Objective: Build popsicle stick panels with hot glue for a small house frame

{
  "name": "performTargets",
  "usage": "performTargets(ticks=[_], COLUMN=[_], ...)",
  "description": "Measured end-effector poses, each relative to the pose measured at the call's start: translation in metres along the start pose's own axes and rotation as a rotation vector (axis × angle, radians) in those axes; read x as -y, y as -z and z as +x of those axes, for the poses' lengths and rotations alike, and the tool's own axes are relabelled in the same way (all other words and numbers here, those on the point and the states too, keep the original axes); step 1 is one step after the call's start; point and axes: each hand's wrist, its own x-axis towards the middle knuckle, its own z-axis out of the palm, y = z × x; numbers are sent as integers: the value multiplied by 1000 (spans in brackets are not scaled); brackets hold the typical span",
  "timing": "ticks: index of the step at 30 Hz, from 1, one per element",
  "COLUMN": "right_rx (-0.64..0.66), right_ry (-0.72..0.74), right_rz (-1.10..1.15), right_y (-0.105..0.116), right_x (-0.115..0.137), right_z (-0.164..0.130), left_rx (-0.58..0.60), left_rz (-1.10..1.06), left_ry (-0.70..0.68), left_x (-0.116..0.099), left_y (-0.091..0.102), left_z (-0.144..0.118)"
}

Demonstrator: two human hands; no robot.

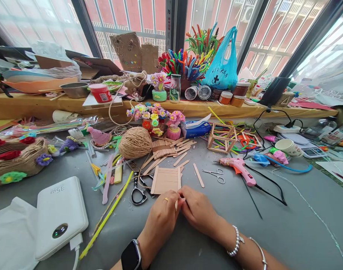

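Note:
My left hand (161,213) and my right hand (199,209) meet at the fingertips over the near part of the desk, both closed. From the left fingers pokes the pale end of a wooden craft stick (176,205). What the right fingers pinch is hidden behind them. Just beyond the hands lies a flat panel of craft sticks (167,180), laid side by side with a crosswise stick at either edge. A loose craft stick (199,175) and small silver scissors (216,174) lie to the right. Black-handled scissors (139,193) rest left of the panel.
A pink glue gun (239,167) with a black cord lies at right. Behind the panel are a twine ball (135,142), a bundle of craft sticks (163,149) and a stick frame (222,138). A white power bank (61,217) sits at left, beside a yellow stem (109,213).

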Motion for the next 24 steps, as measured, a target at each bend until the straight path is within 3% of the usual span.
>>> performTargets(ticks=[9, 24], right_rx=[-61, -274], right_ry=[-45, -143], right_rz=[132, 26], right_y=[-3, -6], right_x=[-3, 2], right_z=[-2, -3], left_rx=[69, 78], left_rz=[162, 205], left_ry=[-67, -127], left_x=[2, -6], left_y=[2, 1], left_z=[0, -2])
